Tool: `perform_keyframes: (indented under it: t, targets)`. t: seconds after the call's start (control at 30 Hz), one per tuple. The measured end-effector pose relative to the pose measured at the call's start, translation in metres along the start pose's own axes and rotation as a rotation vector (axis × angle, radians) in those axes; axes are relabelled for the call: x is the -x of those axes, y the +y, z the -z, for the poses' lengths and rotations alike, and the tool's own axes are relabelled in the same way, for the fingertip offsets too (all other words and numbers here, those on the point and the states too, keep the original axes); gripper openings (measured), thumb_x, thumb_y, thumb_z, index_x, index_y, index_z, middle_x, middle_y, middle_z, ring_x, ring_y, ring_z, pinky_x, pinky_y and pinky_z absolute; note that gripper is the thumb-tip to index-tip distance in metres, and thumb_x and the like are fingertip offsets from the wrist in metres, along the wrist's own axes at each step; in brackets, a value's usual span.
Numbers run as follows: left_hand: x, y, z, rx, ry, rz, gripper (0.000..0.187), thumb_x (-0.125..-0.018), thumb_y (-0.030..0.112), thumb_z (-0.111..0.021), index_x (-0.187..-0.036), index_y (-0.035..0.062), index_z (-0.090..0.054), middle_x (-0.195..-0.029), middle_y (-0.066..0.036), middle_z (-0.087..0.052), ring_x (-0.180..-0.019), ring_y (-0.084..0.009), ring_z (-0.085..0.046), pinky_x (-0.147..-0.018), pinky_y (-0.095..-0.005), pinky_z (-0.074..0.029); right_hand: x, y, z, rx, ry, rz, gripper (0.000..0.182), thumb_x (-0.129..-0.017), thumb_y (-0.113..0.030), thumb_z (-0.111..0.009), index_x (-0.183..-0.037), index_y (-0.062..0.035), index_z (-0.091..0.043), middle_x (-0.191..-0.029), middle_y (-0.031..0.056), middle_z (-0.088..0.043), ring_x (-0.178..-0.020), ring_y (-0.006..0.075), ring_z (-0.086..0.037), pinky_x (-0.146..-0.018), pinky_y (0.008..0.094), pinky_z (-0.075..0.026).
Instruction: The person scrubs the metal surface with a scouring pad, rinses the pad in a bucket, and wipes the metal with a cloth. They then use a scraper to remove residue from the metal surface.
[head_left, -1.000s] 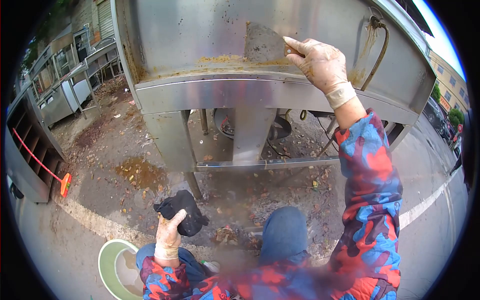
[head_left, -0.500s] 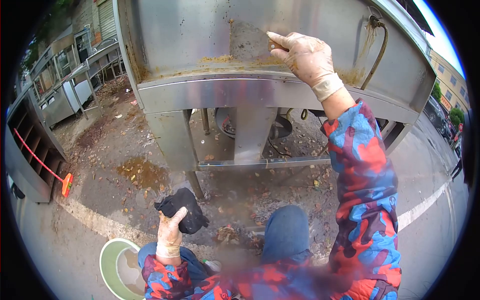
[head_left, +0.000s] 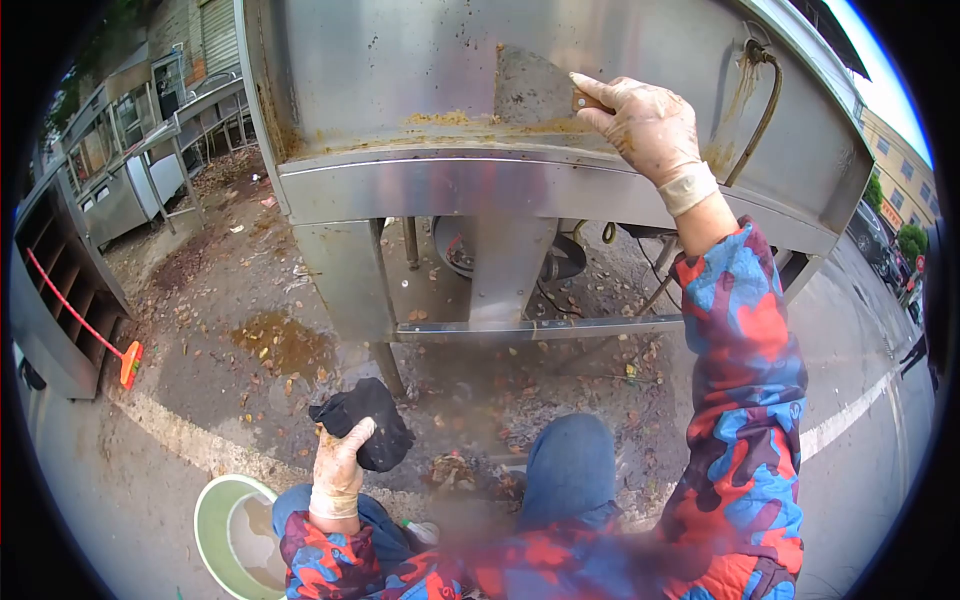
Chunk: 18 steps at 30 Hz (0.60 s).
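Observation:
My right hand [head_left: 648, 128], in a stained thin glove, is closed round the wooden handle of a scraper [head_left: 535, 88]. The scraper's wide grey blade lies against the upright panel of a stainless steel unit [head_left: 400, 60], just above its lower ledge. Yellow-brown grime [head_left: 437, 119] streaks the panel left of the blade and along the ledge. Low at the left, my left hand [head_left: 338, 470], also gloved, grips a bunched black cloth [head_left: 366, 424] above my knee.
A pale green bucket [head_left: 212, 530] with cloudy water stands at my lower left. A hose [head_left: 768, 100] hangs from the panel's right side. Farther left are a steel shelf unit [head_left: 62, 330] and an orange-headed brush [head_left: 131, 365]. Leaves and a brown puddle [head_left: 285, 343] mark the ground.
My right hand and the scraper have moved to the right along the panel. The left hand stays nearly in place with the black cloth.

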<state>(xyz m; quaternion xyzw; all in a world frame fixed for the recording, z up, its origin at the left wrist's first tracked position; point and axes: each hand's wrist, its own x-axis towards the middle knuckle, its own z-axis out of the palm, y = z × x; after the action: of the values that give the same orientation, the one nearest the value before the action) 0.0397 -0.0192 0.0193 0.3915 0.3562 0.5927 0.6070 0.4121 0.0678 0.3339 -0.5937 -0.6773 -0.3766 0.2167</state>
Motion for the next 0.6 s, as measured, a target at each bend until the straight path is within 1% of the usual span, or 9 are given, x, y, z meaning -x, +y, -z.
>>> perform_keyframes:
  t: [0.03,0.1,0.2,0.3,0.37,0.4,0.43,0.5,0.6]
  targets:
    - [-0.001,0.001,0.000,0.001,-0.001,0.001,0.037,-0.082,-0.002,-0.065,-0.118,0.0031,-0.059,-0.112,-0.006,-0.065,-0.099,-0.0180,-0.062,-0.089,-0.0319,-0.048,-0.001,0.000,-0.003,0.001,-0.001,0.000,0.034,-0.088,-0.037,-0.059,-0.121,-0.0273,-0.064,-0.095,0.0028,-0.067,-0.093,0.0225,-0.064,-0.081,0.0356,-0.050]
    - [-0.001,0.002,0.000,-0.032,0.007,0.039,0.039,-0.081,-0.003,-0.065,-0.119,0.0041,-0.058,-0.112,-0.006,-0.065,-0.100,-0.0183,-0.062,-0.089,-0.0322,-0.048,-0.002,-0.006,-0.013,0.029,0.102,0.055,0.034,-0.088,-0.037,-0.060,-0.119,-0.0267,-0.064,-0.095,0.0030,-0.067,-0.093,0.0224,-0.064,-0.081,0.0355,-0.050]
    - [0.001,0.002,-0.002,-0.034,0.033,0.019,0.040,-0.081,-0.003,-0.065,-0.120,0.0042,-0.057,-0.113,-0.005,-0.064,-0.101,-0.0184,-0.061,-0.090,-0.0322,-0.048,-0.009,-0.024,-0.017,0.016,0.100,0.054,0.034,-0.087,-0.037,-0.061,-0.119,-0.0266,-0.064,-0.096,0.0030,-0.067,-0.093,0.0229,-0.064,-0.081,0.0359,-0.050]
    - [0.002,0.002,-0.003,0.012,0.023,0.013,0.041,-0.081,-0.003,-0.065,-0.120,0.0039,-0.057,-0.113,-0.005,-0.064,-0.101,-0.0184,-0.061,-0.090,-0.0324,-0.048,-0.008,-0.019,-0.014,0.014,0.109,0.084,0.033,-0.087,-0.038,-0.060,-0.119,-0.0269,-0.064,-0.094,0.0023,-0.067,-0.092,0.0227,-0.064,-0.081,0.0357,-0.050]
    - [0.001,0.001,0.002,0.011,0.013,0.009,0.041,-0.081,-0.003,-0.065,-0.120,0.0037,-0.057,-0.112,-0.006,-0.064,-0.101,-0.0184,-0.061,-0.090,-0.0324,-0.048,-0.004,-0.016,0.000,0.008,-0.008,-0.003,0.034,-0.087,-0.038,-0.060,-0.119,-0.0267,-0.064,-0.094,0.0020,-0.067,-0.092,0.0226,-0.064,-0.081,0.0356,-0.050]
    - [0.001,0.000,0.003,0.008,0.005,0.009,0.041,-0.081,-0.003,-0.066,-0.120,0.0035,-0.057,-0.112,-0.006,-0.065,-0.102,-0.0185,-0.061,-0.090,-0.0325,-0.048,-0.002,-0.015,-0.005,0.036,0.081,0.026,0.034,-0.086,-0.033,-0.063,-0.119,-0.0249,-0.065,-0.091,0.0021,-0.067,-0.087,0.0224,-0.064,-0.078,0.0337,-0.050]
    - [0.001,0.001,0.002,0.007,0.004,0.011,0.041,-0.081,-0.003,-0.066,-0.120,0.0035,-0.057,-0.112,-0.006,-0.065,-0.102,-0.0185,-0.061,-0.090,-0.0325,-0.048,-0.003,-0.015,-0.011,0.037,0.080,0.025,0.034,-0.086,-0.033,-0.063,-0.119,-0.0249,-0.065,-0.091,0.0021,-0.067,-0.087,0.0224,-0.064,-0.078,0.0337,-0.050]
    - [0.002,0.005,0.000,-0.048,0.026,0.021,0.040,-0.081,-0.003,-0.065,-0.120,0.0033,-0.057,-0.113,-0.006,-0.065,-0.102,-0.0189,-0.061,-0.091,-0.0326,-0.047,-0.010,-0.023,-0.021,0.027,0.160,0.093,0.034,-0.085,-0.033,-0.063,-0.119,-0.0251,-0.066,-0.090,0.0023,-0.067,-0.086,0.0229,-0.064,-0.078,0.0340,-0.050]
    - [0.003,0.002,0.001,-0.011,0.037,0.010,0.040,-0.082,-0.002,-0.065,-0.120,0.0032,-0.057,-0.113,-0.007,-0.065,-0.103,-0.0192,-0.061,-0.092,-0.0323,-0.047,-0.012,-0.028,-0.019,0.016,0.121,0.071,0.034,-0.086,-0.036,-0.061,-0.119,-0.0256,-0.065,-0.092,0.0025,-0.067,-0.091,0.0230,-0.064,-0.080,0.0356,-0.050]
